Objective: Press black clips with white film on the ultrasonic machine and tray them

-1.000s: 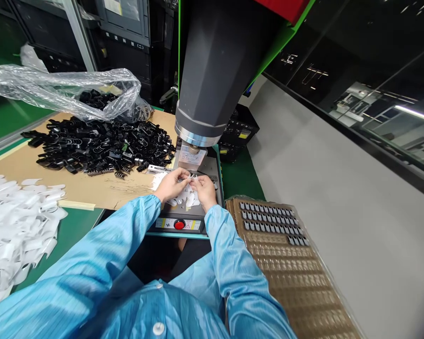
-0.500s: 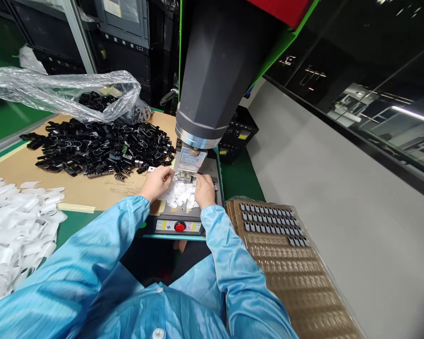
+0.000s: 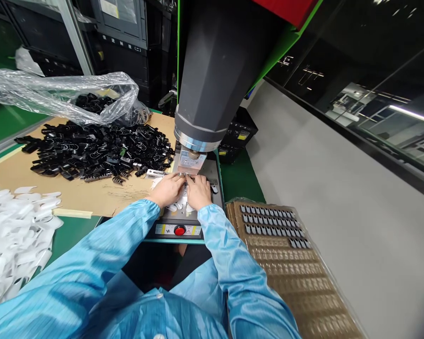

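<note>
Beneath the metal head (image 3: 192,161) of a press, my left hand (image 3: 167,189) and my right hand (image 3: 199,192) meet at a small fixture. The fingers of both are bent and pressed together there, thumbs almost touching. They cover most of the fixture, and whatever lies under the fingertips is hidden. White curved plastic pieces (image 3: 180,205) lie on the press base beneath and between my hands. A small black part (image 3: 214,189) rests just right of my right hand. A narrow metal strip (image 3: 155,173) lies beyond my left hand.
Black plastic parts (image 3: 102,149) are heaped on cardboard at the left, before a clear plastic bag (image 3: 61,94). More white pieces (image 3: 16,240) pile up nearer. A red button (image 3: 180,230) fronts the base. At right stands a brown tray (image 3: 286,282) with rows of grey parts.
Both hands have moved inward and now meet over the fixture, which showed between them before. The fingers have come down onto it. My view has shifted slightly.
</note>
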Demonstrator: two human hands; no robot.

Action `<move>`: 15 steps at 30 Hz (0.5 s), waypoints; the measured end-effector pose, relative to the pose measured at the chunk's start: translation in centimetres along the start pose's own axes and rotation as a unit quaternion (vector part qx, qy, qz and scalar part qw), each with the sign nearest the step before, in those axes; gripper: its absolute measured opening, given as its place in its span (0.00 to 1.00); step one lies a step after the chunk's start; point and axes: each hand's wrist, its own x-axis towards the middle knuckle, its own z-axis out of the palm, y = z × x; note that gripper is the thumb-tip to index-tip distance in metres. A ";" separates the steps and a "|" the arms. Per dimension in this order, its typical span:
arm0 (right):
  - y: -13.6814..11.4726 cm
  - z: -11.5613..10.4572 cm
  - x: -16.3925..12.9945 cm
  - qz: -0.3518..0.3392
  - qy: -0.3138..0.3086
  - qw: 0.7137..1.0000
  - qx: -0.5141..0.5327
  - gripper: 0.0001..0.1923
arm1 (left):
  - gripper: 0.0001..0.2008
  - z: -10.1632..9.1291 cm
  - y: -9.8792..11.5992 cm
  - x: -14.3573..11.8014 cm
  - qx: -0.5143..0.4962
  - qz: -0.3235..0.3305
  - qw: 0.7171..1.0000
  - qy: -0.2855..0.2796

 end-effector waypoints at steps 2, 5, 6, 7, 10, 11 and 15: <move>0.0 -0.1 0.3 -0.001 -0.005 1.000 0.005 0.28 | 0.22 -0.2 0.2 0.0 -0.025 -0.010 1.000 0.000; 0.1 -0.1 0.6 -0.004 -0.001 1.000 0.018 0.28 | 0.20 -0.5 0.7 0.2 -0.044 -0.031 0.999 -0.007; 0.2 -0.1 0.7 -0.004 0.001 1.000 0.022 0.28 | 0.20 -0.6 0.9 0.2 -0.040 -0.038 0.998 -0.011; 0.2 -0.1 0.6 -0.004 0.003 1.000 0.027 0.28 | 0.19 -0.8 1.2 0.2 -0.036 -0.045 0.998 -0.015; 0.3 0.2 0.3 0.010 0.017 0.999 0.048 0.26 | 0.19 -1.8 1.3 -0.6 -0.035 -0.073 0.997 -0.011; 0.2 0.3 0.1 0.016 0.027 0.998 0.055 0.26 | 0.19 -2.3 1.0 -1.3 -0.035 -0.086 0.996 -0.002; -1.2 0.6 -0.5 0.016 0.078 0.993 0.090 0.22 | 0.18 -4.9 -2.1 -6.4 0.019 -0.219 0.972 0.081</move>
